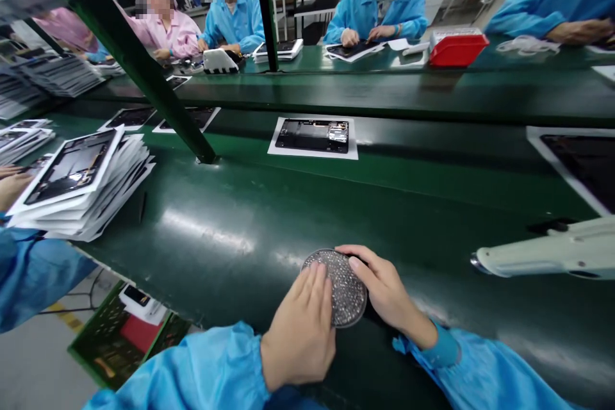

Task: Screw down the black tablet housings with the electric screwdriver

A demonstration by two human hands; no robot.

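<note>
A round dish (344, 287) full of tiny silver screws lies on the green bench right in front of me. My left hand (300, 330) rests on its left side, fingers stretched flat and together over the screws. My right hand (384, 288) cups the dish's far and right rim, fingers curved along the edge with the tips touching it. Both arms wear blue sleeves.
A white electric screwdriver (548, 256) lies at the right. A stack of white-framed panels (79, 182) sits at the left beside a slanted green post (144, 70). One panel (313, 136) lies on the belt ahead. Several co-workers sit across the line; a red box (456, 46) stands there.
</note>
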